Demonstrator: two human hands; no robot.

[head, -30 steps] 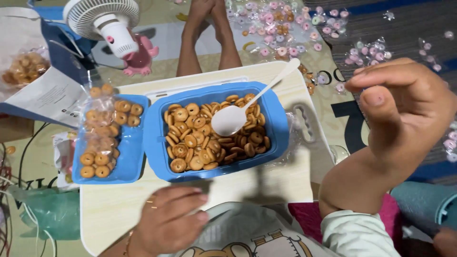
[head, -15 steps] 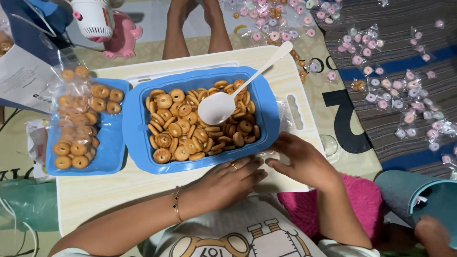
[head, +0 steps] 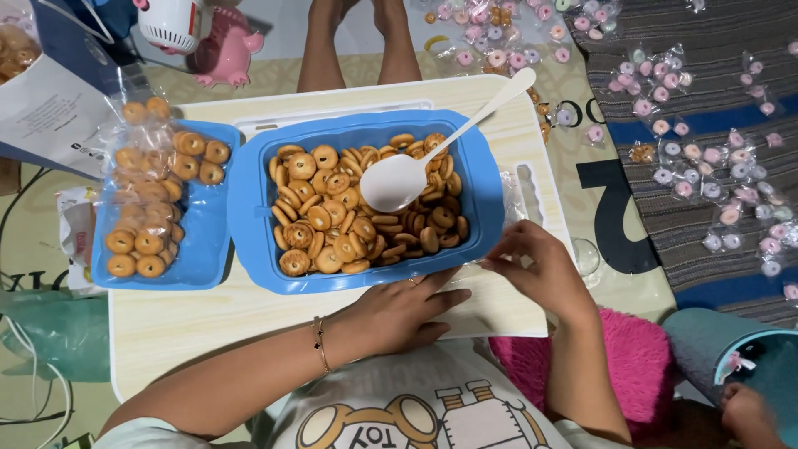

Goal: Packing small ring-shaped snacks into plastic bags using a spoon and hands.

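Hands first: my left hand (head: 403,314) lies flat on the pale lap table (head: 208,320), palm down, fingers stretched loosely toward the right and holding nothing, just below the near rim of the blue tub (head: 249,208). My right hand (head: 536,266) sits at the tub's near right corner, fingers curled and pinched together at the tips over something thin and clear; I cannot tell whether they actually have hold of it or only touch it.

Ring-shaped biscuits (head: 349,216) fill the tub, which stands in the middle of the table. On top of them lies a white spoon (head: 399,181), bowl down toward the centre, its handle slanting up over the far right rim.

Just beside the tub on the left lies a blue lid (head: 195,258), carrying loose biscuits and clear bags of biscuits (head: 141,179). Beyond the table, small wrapped sweets (head: 706,158) are scattered across a striped mat (head: 682,50). A pink cushion (head: 640,366) sits near my right forearm, and a white fan (head: 170,21) stands at the far left.
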